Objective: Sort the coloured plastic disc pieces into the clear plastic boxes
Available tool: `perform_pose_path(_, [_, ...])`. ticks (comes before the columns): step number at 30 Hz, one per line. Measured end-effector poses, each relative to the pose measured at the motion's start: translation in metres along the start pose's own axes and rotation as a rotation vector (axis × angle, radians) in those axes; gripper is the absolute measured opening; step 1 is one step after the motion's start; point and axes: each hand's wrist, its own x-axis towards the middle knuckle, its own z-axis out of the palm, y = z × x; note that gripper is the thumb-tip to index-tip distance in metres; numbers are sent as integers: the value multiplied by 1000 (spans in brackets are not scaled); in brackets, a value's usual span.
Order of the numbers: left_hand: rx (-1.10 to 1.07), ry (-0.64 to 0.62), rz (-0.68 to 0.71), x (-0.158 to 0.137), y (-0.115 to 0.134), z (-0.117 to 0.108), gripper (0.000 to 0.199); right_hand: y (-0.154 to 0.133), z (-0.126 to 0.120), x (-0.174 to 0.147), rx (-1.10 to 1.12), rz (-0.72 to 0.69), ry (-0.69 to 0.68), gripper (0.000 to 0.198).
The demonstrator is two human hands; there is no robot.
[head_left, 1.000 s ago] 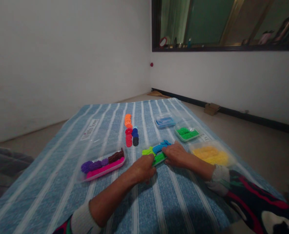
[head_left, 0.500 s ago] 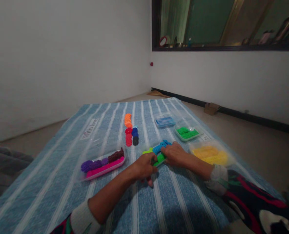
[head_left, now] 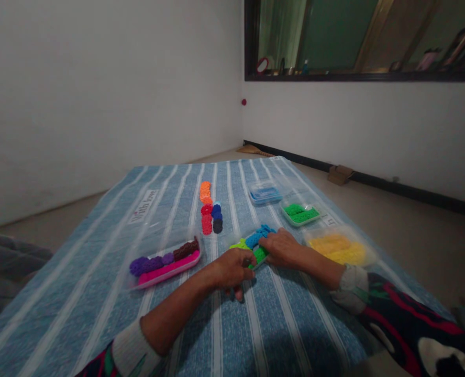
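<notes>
In the middle of the cloth lies a small clear plastic box (head_left: 261, 263) with textured, knitted-looking pieces in it: a lime one (head_left: 240, 244), a blue one (head_left: 259, 236) and a green one (head_left: 260, 255). My left hand (head_left: 233, 269) is at the box's near left side, forefinger bent over the green piece and lower fingers apart below. At the right end, my right hand (head_left: 283, 246) has its fingers bent and pressed together at the box edge, beside the blue and green pieces. Its fingertips are partly hidden.
Left stands a box (head_left: 169, 273) of purple, brown and pink pieces. Orange (head_left: 206, 192), red (head_left: 207, 224) and dark blue (head_left: 217, 212) pieces lie beyond my hands. Boxes of yellow (head_left: 336, 248), green (head_left: 302, 213) and blue (head_left: 265, 193) pieces line the right side.
Both hands stay at the middle box with almost no movement. My left forefinger reaches slightly farther right over the green piece.
</notes>
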Motion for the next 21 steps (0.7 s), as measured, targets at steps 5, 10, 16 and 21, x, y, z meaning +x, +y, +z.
perform_pose_path(5, [122,-17,28,-1,0,-2,19,0,-1,-1,-6,0,7,29])
perform_pose_path(10, [217,21,57,-1,2,-1,11,0,-2,-1,-14,-4,-20,31])
perform_pose_path(16, [81,75,61,-1,3,2,12,0,-6,-2,18,5,-29,28])
perform_pose_path(21, [56,38,38,-3,10,0,19,2,-4,-2,65,13,-5,23])
